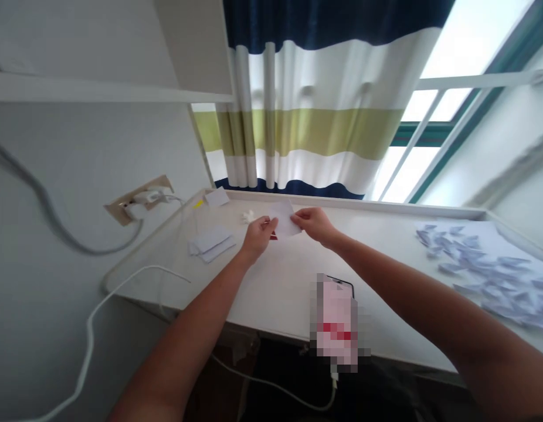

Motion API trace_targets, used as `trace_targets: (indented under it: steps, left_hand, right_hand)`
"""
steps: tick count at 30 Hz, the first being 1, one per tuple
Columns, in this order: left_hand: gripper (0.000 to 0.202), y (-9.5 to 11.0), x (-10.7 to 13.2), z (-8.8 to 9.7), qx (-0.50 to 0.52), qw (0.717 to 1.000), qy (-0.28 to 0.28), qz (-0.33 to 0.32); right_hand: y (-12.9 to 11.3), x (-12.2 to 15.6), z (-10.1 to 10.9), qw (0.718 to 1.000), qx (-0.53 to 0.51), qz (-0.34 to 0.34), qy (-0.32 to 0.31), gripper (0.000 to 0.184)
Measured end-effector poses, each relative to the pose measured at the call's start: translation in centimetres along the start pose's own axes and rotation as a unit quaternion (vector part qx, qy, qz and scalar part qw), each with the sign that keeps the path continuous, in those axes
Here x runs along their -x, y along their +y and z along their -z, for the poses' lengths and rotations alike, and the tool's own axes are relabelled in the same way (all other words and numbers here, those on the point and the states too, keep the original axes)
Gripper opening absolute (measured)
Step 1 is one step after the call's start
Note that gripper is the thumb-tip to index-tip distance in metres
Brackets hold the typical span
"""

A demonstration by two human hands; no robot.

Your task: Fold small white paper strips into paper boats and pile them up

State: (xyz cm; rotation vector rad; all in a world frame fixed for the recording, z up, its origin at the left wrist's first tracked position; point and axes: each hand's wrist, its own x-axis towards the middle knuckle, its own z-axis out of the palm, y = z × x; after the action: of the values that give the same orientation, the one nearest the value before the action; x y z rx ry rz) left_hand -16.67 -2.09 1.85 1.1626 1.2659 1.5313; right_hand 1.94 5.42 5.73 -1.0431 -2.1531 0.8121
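Between my two hands, a small white sheet of paper [284,218] is held up over the white desk. My left hand [257,235] pinches its left edge between thumb and fingers. On the right edge, my right hand [314,224] has a similar pinch. A small dark red thing [274,237] shows just below the left fingertips; I cannot make out what it is. Left of my left hand lies a stack of white paper sheets [211,241]. Several small white pieces [247,217] sit just behind that hand.
Many folded paper pieces [478,258] cover the desk's right side on a white sheet. A phone [339,319], blurred out, lies at the front edge with a charging cable [280,390]. Plugs fill a wall socket [142,199] at left. A striped curtain [315,117] hangs behind the desk [271,293].
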Motion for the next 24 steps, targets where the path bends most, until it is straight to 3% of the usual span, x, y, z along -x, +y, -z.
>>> trace_targets:
  steps: [2, 4, 7, 9, 12, 16, 19, 24]
  left_hand:
    - [0.059, -0.2, -1.3, -4.2, 0.015, 0.999, -0.028, -0.012]
    - [0.058, -0.6, -2.4, -8.0, 0.028, 0.998, -0.061, -0.007]
    - [0.057, -1.9, -3.2, -12.3, 0.049, 0.99, -0.131, 0.023]
    - [0.054, -3.0, -3.2, -14.0, 0.063, 0.985, -0.151, 0.051]
    - [0.038, -4.3, -2.7, -14.9, 0.079, 0.979, -0.169, 0.083]
    - [0.023, -4.9, -2.2, -14.6, 0.067, 0.975, -0.203, 0.067]
    - [0.023, -4.9, -1.9, -14.6, 0.006, 0.978, -0.208, 0.024]
    - [0.047, -4.9, -1.4, -14.8, -0.019, 0.975, -0.22, -0.001]
  right_hand:
    - [2.7, 2.0, 2.9, 0.981, -0.181, -0.06, 0.023, 0.032]
    - [5.1, 4.1, 5.3, 0.949, -0.297, -0.099, 0.038, 0.031]
    - [8.4, 6.9, 7.6, 0.917, -0.37, -0.129, 0.069, 0.034]
    - [10.3, 8.2, 8.3, 0.9, -0.403, -0.143, 0.08, 0.035]
    - [12.4, 9.2, 8.3, 0.88, -0.439, -0.157, 0.086, 0.026]
    - [13.7, 9.3, 8.1, 0.866, -0.473, -0.152, 0.059, 0.026]
    - [13.8, 9.4, 8.1, 0.881, -0.449, -0.141, 0.06, 0.038]
    - [13.3, 10.0, 8.2, 0.929, -0.355, -0.101, 0.029, 0.043]
